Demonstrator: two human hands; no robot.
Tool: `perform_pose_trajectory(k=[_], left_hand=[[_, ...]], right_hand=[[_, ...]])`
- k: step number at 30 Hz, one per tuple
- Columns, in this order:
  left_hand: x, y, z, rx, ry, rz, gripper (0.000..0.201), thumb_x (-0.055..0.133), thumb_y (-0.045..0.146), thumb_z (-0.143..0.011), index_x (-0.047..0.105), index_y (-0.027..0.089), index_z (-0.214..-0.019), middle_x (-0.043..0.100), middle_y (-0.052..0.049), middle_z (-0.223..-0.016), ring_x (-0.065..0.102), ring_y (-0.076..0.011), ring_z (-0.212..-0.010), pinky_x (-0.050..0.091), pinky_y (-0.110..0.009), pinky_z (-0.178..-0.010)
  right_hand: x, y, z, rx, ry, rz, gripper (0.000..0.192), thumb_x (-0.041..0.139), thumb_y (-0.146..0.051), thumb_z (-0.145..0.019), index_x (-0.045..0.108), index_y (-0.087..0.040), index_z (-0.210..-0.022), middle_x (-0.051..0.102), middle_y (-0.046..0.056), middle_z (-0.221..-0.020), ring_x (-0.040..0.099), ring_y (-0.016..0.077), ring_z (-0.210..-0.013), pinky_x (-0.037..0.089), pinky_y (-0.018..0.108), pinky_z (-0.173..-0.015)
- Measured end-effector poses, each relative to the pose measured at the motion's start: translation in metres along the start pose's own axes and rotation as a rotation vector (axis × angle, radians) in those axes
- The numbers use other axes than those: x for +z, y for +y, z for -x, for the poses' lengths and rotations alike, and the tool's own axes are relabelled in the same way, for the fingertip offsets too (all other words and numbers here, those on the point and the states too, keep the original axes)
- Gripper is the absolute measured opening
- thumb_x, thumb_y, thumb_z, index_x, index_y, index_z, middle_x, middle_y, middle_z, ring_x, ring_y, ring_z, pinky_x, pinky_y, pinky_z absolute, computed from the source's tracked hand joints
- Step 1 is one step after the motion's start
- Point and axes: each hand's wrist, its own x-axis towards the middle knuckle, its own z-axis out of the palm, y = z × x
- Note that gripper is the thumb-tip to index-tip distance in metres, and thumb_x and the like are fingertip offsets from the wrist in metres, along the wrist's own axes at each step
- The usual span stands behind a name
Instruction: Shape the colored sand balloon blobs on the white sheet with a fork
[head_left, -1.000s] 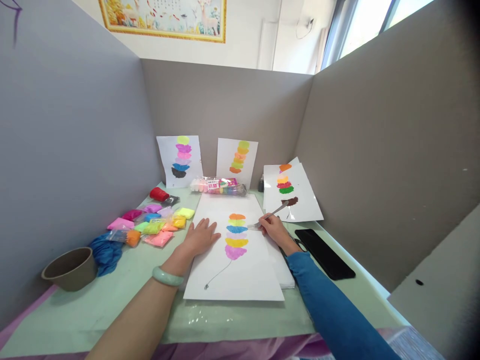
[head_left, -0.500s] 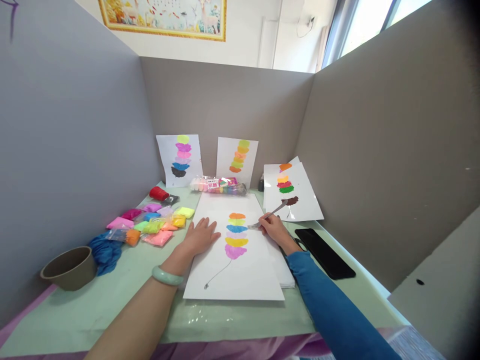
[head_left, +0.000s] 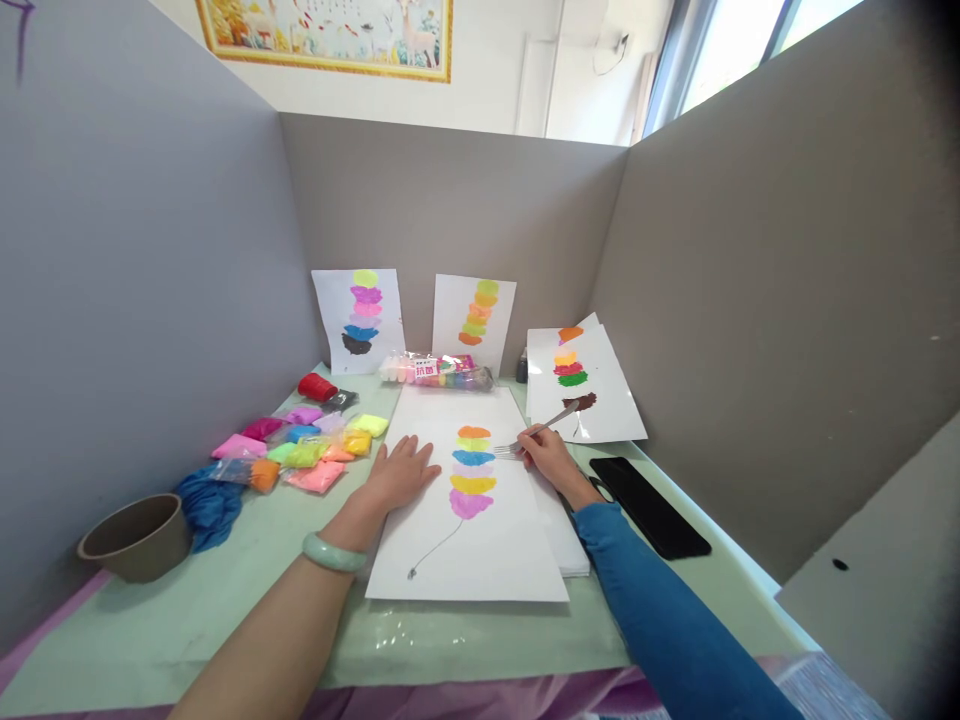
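Note:
My right hand (head_left: 549, 458) grips a metal fork (head_left: 555, 416), its tines at the right edge of the coloured blobs. Under it lies a white sheet of paper (head_left: 495, 560). A column of flattened coloured blobs runs down the sheet: orange, yellow-green, blue (head_left: 472, 458), pale lilac, yellow (head_left: 472, 485) and a purple one (head_left: 471, 504) lowest. From the purple blob a thin drawn line leads down to a small dark mark. My left hand (head_left: 405, 470) lies flat on the sheet's left edge with fingers spread. Whether the tines touch the paper I cannot tell.
Left of the sheet lie several bags of coloured clay (head_left: 307, 455), a blue cloth (head_left: 210, 508) and a brown bowl (head_left: 139, 540). A clay pack (head_left: 439, 372) and upright sheets with blobs (head_left: 379, 345) stand behind. A black phone (head_left: 651, 508) lies at right; grey panels surround the table.
Almost nothing differs. The fork and my right hand have shifted very slightly; my left hand stays in place on the paper.

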Motion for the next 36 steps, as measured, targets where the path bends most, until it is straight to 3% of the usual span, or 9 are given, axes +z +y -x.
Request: perform_pose_trajectory(k=[22,36], left_hand=[[0.001,-0.001,-0.001,-0.001,-0.004,-0.004,0.059,0.024,0.053,-0.095,0.033,0.024,-0.145,0.02,-0.013,-0.157,0.013,-0.027,-0.145,0.013,-0.056,-0.112],[-0.001,0.001,0.001,0.001,0.0,-0.01,0.059,0.024,0.052,-0.096,0.033,0.023,-0.146,0.02,-0.013,-0.156,0.014,-0.0272,-0.144,0.014,-0.056,-0.112]], right_hand=[[0.006,-0.012,0.001,0.012,-0.033,0.154,0.01,0.052,-0.023,-0.078,0.057,-0.017,-0.071,0.066,0.001,-0.061,0.055,0.0101,-0.043,0.043,0.021,-0.05],[0.003,-0.007,0.001,0.006,-0.021,0.021,0.012,0.055,-0.027,-0.077,0.058,-0.016,-0.074,0.066,0.001,-0.061,0.053,0.01,-0.042,0.043,0.022,-0.048]])
